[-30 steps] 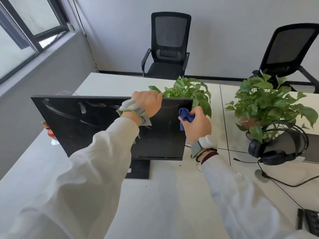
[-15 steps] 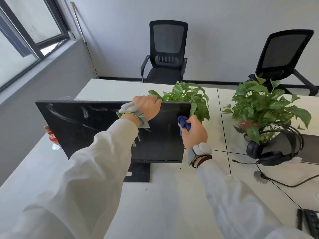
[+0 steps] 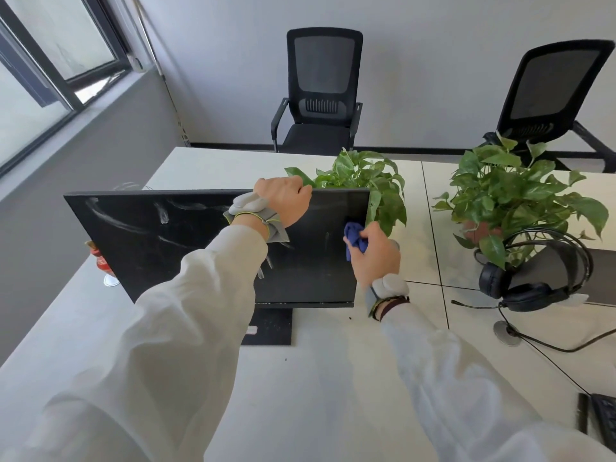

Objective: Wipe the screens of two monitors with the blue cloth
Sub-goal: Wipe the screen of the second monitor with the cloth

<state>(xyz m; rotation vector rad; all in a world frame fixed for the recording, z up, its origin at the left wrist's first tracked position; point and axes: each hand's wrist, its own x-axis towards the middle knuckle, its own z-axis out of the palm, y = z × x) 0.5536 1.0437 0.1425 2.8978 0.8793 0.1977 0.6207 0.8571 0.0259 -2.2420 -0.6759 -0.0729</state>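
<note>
The right grip (image 3: 375, 253) is curled round the blue cloth (image 3: 355, 236), bunching it and pressing it against the screen of the monitor (image 3: 160, 241) close to its three o'clock edge, about halfway up. The left grip (image 3: 283, 203) is hooked over the monitor's top edge, toward one o'clock from the screen's middle, with its fingers folded down behind the panel and out of sight. Both wrists carry grey bands. White smears streak the dark screen from its middle out toward nine and eleven o'clock. The monitor stands on a black base (image 3: 270, 325) on the white desk (image 3: 316, 388). Just behind its two o'clock corner is a leafy plant (image 3: 366, 178). A second plant (image 3: 510, 195) stands further toward three o'clock, with black headphones (image 3: 533, 285) at its five o'clock.
</note>
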